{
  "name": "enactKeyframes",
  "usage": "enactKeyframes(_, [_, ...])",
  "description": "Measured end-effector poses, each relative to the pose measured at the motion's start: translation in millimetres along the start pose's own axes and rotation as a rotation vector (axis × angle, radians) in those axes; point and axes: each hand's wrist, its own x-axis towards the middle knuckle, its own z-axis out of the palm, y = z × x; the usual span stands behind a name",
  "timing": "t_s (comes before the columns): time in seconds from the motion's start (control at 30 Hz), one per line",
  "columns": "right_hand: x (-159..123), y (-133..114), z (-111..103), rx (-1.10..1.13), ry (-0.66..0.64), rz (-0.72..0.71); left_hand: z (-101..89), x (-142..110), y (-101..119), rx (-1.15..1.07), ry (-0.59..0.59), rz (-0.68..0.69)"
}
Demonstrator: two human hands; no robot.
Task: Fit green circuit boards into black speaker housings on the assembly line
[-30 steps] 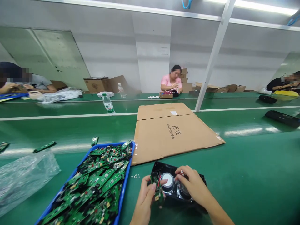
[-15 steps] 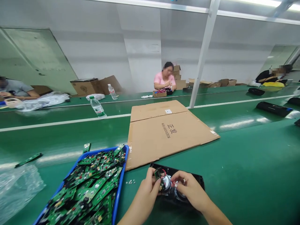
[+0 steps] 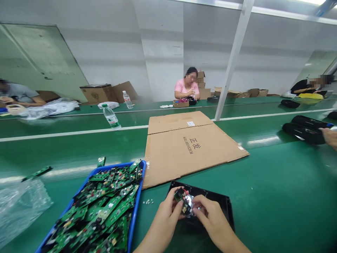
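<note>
A small green circuit board [image 3: 183,203] with red wires is pinched in my left hand [image 3: 170,212], over a black speaker housing [image 3: 221,200] on the green bench. Close beside the board, the thumb and fingers of my right hand [image 3: 210,214] are closed together; whatever they grip is too small to make out. Between the two hands shows part of a round silver speaker [image 3: 190,200]. My hands cover much of the housing's near side.
On the left stands a blue tray [image 3: 134,207] heaped with circuit boards. A flattened cardboard sheet [image 3: 171,154] lies beyond the housing. Tiny white pieces [image 3: 148,201] are scattered near the tray. At right, another person's hand [image 3: 329,137] touches black cases [image 3: 302,133]. A water bottle [image 3: 112,117] stands further back.
My right hand has moved closer to the board in my left hand, and the board is tilted more into view. At far right, another person's hand and a second black case have appeared.
</note>
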Motion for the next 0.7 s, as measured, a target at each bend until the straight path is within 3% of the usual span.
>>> enactKeyframes(0.1, [-2, 11, 5, -0.14, 0.14, -0.141, 3.2, 1, -3, 0.078, 0.049, 0.067])
enactKeyframes(0.23, [-3, 17, 10, -0.303, 0.234, -0.27, 5.1, 2, -12, 0.125, 0.064, 0.141])
enactKeyframes(0.33, [-3, 16, 10, -0.359, 0.332, -0.308, 1.4, 3, -21, 0.03, 0.087, 0.161])
enactKeyframes(0.43, [-2, 14, 8, -0.376, 0.418, -0.277, -2.0, 1, -27, 0.14, 0.146, 0.177])
enactKeyframes(0.57, [-3, 6, 4, -0.291, 0.329, -0.146, 3.6, -5, -26, 0.275, 0.267, 0.215])
enactKeyframes(0.7, [-2, -4, -3, -0.236, 0.135, -0.197, 13.6, -8, -26, 0.296, 0.334, 0.255])
